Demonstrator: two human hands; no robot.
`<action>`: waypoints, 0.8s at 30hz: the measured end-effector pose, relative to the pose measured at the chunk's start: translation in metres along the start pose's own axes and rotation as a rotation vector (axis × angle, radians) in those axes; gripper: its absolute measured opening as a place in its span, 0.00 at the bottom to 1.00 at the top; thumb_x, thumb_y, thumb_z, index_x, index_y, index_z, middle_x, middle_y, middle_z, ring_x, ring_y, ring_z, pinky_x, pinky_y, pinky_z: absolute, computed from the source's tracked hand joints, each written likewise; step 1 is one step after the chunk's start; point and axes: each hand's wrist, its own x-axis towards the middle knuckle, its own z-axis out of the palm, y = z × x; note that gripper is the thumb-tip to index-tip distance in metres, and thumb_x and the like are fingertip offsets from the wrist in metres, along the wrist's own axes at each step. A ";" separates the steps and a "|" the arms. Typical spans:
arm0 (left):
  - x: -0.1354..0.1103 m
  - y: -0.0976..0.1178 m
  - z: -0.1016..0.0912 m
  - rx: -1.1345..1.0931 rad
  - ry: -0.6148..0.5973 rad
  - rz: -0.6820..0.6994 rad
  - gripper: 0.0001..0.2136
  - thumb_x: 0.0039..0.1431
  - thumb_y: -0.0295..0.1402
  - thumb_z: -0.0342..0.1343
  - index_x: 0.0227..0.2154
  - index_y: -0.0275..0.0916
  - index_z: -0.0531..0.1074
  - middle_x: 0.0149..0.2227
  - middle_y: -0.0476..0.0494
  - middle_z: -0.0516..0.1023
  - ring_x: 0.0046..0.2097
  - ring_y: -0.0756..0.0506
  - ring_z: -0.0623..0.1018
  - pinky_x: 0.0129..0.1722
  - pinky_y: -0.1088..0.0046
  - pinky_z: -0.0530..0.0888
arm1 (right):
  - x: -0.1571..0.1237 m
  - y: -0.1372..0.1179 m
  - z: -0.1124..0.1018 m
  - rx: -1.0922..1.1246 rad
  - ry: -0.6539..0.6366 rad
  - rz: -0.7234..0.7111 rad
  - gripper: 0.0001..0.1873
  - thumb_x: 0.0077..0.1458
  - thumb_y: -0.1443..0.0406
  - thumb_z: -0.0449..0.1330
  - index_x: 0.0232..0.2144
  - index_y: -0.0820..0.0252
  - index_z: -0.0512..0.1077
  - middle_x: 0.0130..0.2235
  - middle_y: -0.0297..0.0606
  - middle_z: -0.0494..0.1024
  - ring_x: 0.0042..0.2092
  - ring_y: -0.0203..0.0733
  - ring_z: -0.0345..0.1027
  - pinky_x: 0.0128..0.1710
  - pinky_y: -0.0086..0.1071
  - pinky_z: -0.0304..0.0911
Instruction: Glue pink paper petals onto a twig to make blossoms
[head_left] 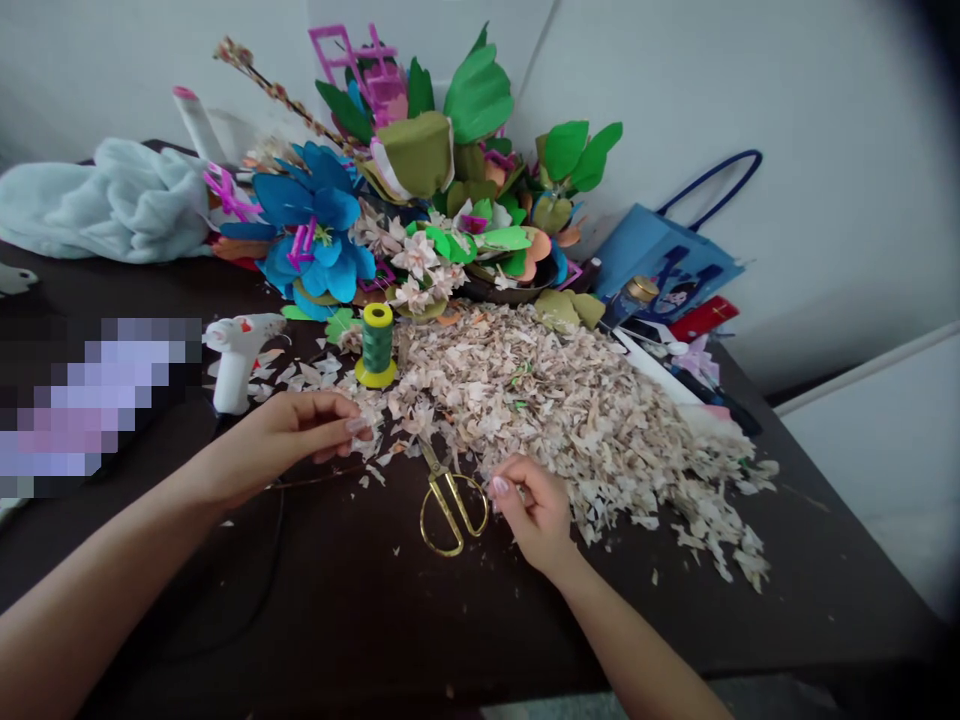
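My left hand (pixel 311 430) is closed, thumb pressed to fingers, over pale scraps left of the petal heap. Whatever sits in that pinch is too small to name. Curled above the right handle of the gold scissors (pixel 448 505) is my right hand (pixel 536 505), thumb against forefinger; its contents, if any, cannot be made out. The scissors lie on the dark table, their tips reaching into a big heap of dry whitish petals (pixel 517 390). Beyond the left hand stands a green thread spool (pixel 377 345) with yellow ends. A thin brown stem (pixel 319 479) shows below that hand.
A white glue gun (pixel 232 360) stands at left, its dark cord trailing across the table (pixel 337 620). Large blue, green and pink craft flowers (pixel 315 220) fill the back. A light blue cloth (pixel 112 205) lies far left; a blue bag (pixel 660 260) leans at right.
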 end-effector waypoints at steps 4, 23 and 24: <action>-0.007 0.010 0.010 -0.162 -0.160 -0.071 0.13 0.53 0.44 0.57 0.29 0.38 0.72 0.27 0.48 0.75 0.23 0.55 0.66 0.19 0.80 0.60 | 0.009 -0.010 0.008 0.196 -0.081 0.148 0.07 0.61 0.67 0.53 0.31 0.59 0.68 0.29 0.33 0.70 0.24 0.31 0.63 0.24 0.27 0.59; -0.021 0.004 0.046 -0.633 -0.747 -0.305 0.09 0.57 0.39 0.54 0.32 0.36 0.69 0.19 0.46 0.79 0.12 0.56 0.66 0.07 0.89 0.57 | 0.041 -0.037 0.031 0.318 -0.445 -0.111 0.08 0.59 0.70 0.56 0.40 0.55 0.71 0.50 0.40 0.67 0.54 0.41 0.62 0.45 0.35 0.67; -0.021 0.003 0.046 -0.644 -0.758 -0.309 0.09 0.57 0.38 0.53 0.33 0.37 0.69 0.19 0.46 0.79 0.12 0.55 0.66 0.06 0.88 0.57 | 0.041 -0.036 0.031 0.337 -0.448 -0.096 0.06 0.58 0.69 0.57 0.38 0.56 0.72 0.50 0.40 0.68 0.53 0.41 0.63 0.45 0.36 0.67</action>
